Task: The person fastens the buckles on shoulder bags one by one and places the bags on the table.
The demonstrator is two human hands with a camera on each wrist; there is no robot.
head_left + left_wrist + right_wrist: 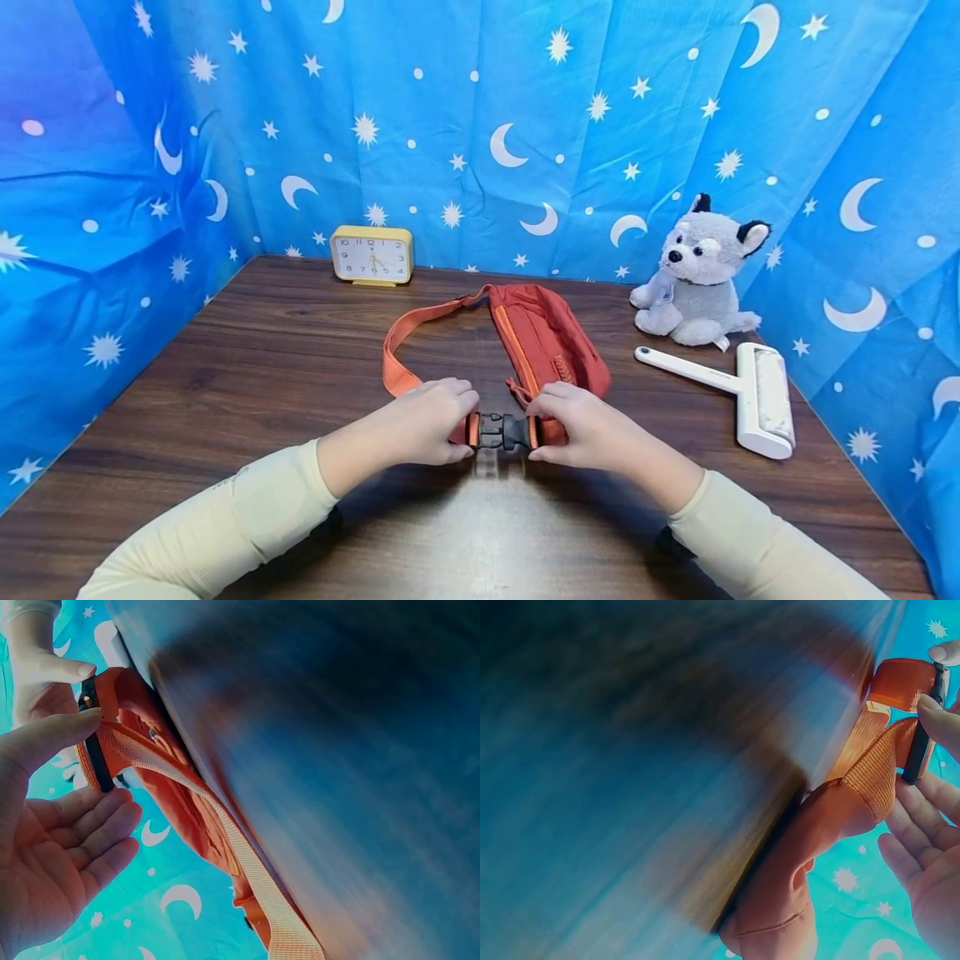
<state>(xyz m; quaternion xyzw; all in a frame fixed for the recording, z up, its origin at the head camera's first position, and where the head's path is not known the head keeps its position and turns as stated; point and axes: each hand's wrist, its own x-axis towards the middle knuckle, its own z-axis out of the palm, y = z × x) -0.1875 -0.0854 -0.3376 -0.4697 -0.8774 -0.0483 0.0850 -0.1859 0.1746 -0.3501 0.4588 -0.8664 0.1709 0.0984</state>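
A red waist bag (551,337) lies on the table, its orange strap (408,333) looping out to the left. In front of it the black buckle (501,431) is held between both hands, its two halves joined or nearly so; I cannot tell whether they are latched. My left hand (435,421) pinches the left end of the buckle at the strap, thumb on one edge and fingers on the other. On the opposite end, my right hand (585,427) pinches the wider half the same way. Both wrist views show thumb and fingertips on the black buckle (96,750) edges.
At the back left stands a yellow clock (372,255). A grey and white plush dog (697,275) sits at the back right, with a white lint roller (763,400) in front of it. Blue cloth with moons and stars surrounds the wooden table (225,375).
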